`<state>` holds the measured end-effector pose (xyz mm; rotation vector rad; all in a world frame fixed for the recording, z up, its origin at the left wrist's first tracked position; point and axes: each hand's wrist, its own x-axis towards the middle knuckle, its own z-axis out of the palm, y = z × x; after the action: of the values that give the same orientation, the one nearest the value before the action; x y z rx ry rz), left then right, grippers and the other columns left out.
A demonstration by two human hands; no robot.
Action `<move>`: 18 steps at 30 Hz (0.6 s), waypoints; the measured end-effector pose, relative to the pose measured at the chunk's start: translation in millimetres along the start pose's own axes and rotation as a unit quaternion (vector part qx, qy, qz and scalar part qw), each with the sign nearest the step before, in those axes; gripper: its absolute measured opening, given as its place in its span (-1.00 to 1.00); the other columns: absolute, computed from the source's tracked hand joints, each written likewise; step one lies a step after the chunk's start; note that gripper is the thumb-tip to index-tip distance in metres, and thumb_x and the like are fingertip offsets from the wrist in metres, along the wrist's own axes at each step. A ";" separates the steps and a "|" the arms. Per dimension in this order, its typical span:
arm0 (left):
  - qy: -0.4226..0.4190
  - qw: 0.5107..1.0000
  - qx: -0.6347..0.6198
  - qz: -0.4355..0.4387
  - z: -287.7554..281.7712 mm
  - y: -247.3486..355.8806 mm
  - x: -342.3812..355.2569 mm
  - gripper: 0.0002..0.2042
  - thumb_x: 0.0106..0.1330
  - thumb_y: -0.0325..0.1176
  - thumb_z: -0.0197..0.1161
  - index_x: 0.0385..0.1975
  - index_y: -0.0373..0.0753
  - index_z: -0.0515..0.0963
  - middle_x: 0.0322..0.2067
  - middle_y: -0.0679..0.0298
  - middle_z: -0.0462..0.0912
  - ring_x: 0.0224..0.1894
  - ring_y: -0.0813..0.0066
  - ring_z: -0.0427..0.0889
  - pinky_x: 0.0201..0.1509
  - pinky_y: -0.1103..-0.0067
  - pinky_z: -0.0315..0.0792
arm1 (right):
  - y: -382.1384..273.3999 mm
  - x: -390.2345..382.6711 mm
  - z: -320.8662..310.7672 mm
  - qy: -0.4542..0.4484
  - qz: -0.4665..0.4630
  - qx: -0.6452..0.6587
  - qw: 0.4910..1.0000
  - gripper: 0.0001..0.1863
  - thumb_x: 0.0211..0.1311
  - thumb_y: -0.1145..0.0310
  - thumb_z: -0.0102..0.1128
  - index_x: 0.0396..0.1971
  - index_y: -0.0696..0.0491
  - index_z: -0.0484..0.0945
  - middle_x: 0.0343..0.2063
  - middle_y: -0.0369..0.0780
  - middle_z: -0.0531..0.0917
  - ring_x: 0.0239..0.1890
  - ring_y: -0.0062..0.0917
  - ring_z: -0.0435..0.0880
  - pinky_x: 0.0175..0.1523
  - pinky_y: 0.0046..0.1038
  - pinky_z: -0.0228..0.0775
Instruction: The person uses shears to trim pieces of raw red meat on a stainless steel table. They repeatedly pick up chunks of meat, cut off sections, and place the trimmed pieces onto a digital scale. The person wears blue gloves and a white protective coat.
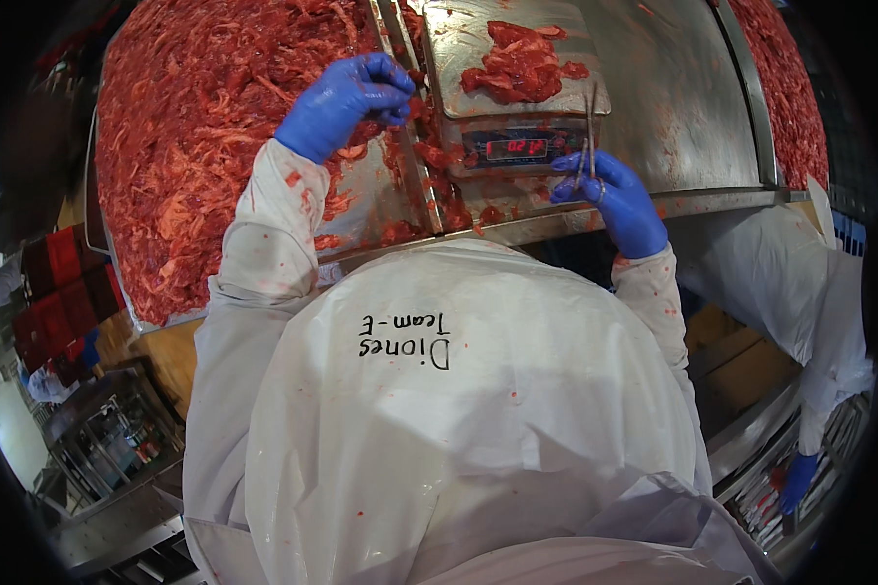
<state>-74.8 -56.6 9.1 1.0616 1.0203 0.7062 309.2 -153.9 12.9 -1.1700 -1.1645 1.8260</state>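
A stainless-steel worktop (688, 117) with raised edging spans the top, soft glare on its metal. Blurred red bin-like shapes (54, 312) stand left, above a dark metal rack (102, 429). Tan patches (171, 356), possibly floor, show beside the worktop; shadow darkens the rim.

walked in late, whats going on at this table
A person in a white plastic apron is working at a metal table. Their blue-gloved right hand holds a slim silver scissor-like metal tool upright near a steel-topped scale, where a small red clump of meat rests. Their blue-gloved left hand, fingers curled, is by the large red heap of meat on the left; whether it holds anything isn't clear.
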 end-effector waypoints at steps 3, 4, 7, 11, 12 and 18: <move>0.079 0.962 0.263 -0.005 -0.8 -16.4 13.1 -0.70 0.25 -0.43 0.39 -0.04 -0.36 0.59 -0.25 0.14 0.72 -0.22 0.35 0.72 -0.09 0.44 0.62 | 11.0 -0.2 -8.0 0.020 0.012 -0.009 1.000 -0.62 0.40 0.34 0.24 0.11 0.24 0.57 -0.13 -0.16 0.73 -0.07 -0.45 0.74 0.17 -0.39 0.52; 0.107 0.922 0.372 0.004 2.3 -34.7 15.7 -0.67 0.25 -0.41 0.40 -0.02 -0.36 0.58 -0.23 0.13 0.72 -0.21 0.33 0.72 -0.08 0.42 0.61 | 11.9 0.4 -8.2 0.022 0.014 -0.009 1.000 -0.63 0.41 0.35 0.24 0.11 0.23 0.57 -0.14 -0.17 0.73 -0.07 -0.46 0.74 0.17 -0.39 0.51; 0.095 0.885 0.449 0.073 14.4 -83.9 8.6 -0.66 0.23 -0.33 0.43 -0.03 -0.32 0.62 -0.23 0.10 0.73 -0.21 0.33 0.70 -0.09 0.41 0.59 | 9.7 -1.5 0.0 -0.012 0.029 -0.025 0.999 -0.63 0.41 0.34 0.24 0.11 0.22 0.57 -0.15 -0.18 0.73 -0.06 -0.46 0.74 0.18 -0.39 0.52; 0.044 0.950 0.300 -0.078 4.4 -46.7 0.4 -0.73 0.25 -0.30 0.39 -0.14 -0.30 0.65 -0.37 0.09 0.69 -0.34 0.34 0.67 -0.19 0.41 0.56 | 10.5 -9.2 -2.3 0.015 0.025 0.006 1.000 -0.63 0.39 0.36 0.26 0.11 0.22 0.58 -0.17 -0.19 0.74 -0.07 -0.47 0.73 0.17 -0.40 0.52; 0.025 0.960 0.262 -0.098 -0.1 -37.3 0.0 -0.75 0.25 -0.31 0.40 -0.15 -0.28 0.65 -0.45 0.16 0.67 -0.41 0.46 0.64 -0.26 0.45 0.55 | 11.8 -11.5 -5.6 0.027 0.025 0.011 0.999 -0.63 0.39 0.36 0.26 0.11 0.22 0.58 -0.17 -0.19 0.74 -0.07 -0.48 0.73 0.17 -0.41 0.52; 0.090 0.704 0.684 0.169 27.0 -62.6 25.9 -0.71 0.18 -0.21 0.38 -0.10 -0.09 0.75 -0.01 0.16 0.74 0.42 0.24 0.42 0.53 -0.23 -0.14 | 14.8 -5.6 -4.0 0.018 0.025 -0.022 0.999 -0.60 0.41 0.28 0.25 0.11 0.22 0.58 -0.16 -0.18 0.74 -0.06 -0.48 0.73 0.18 -0.41 0.52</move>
<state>-39.9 -66.1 -54.2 2.5691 1.5636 0.2071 314.0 -163.1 0.2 -1.2634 -1.1702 1.8170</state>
